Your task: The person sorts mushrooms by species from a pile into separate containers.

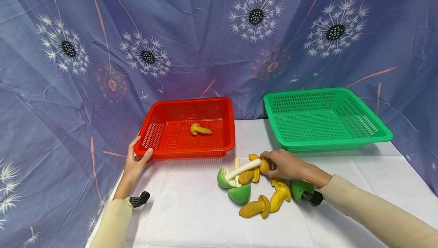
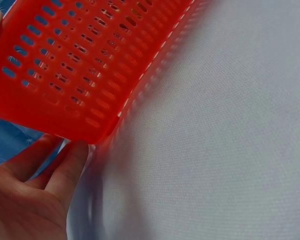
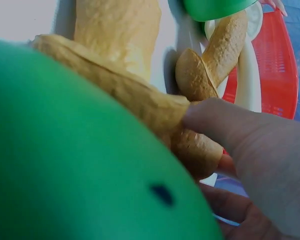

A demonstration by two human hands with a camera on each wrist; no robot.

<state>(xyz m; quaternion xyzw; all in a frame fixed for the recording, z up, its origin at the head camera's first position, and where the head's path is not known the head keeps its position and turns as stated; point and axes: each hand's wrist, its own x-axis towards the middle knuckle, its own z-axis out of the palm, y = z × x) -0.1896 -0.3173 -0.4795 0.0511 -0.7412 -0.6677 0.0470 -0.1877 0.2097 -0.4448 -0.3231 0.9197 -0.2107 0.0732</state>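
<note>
My left hand grips the near left corner of a red basket, thumb on the rim and fingers beneath the corner in the left wrist view. Inside lies a yellow-brown toy mushroom. On the right, my right hand pinches another yellow-brown mushroom between thumb and fingers, partly hidden by the hand. Beside it lie two green-capped mushrooms with white stems and a yellow-brown mushroom. Nearer are two more yellow-brown mushrooms and a green cap beneath the right wrist.
A green basket stands at the back right, behind the right hand. White cloth covers the table. A blue curtain with dandelion prints hangs behind and at the left. Each wrist wears a black camera.
</note>
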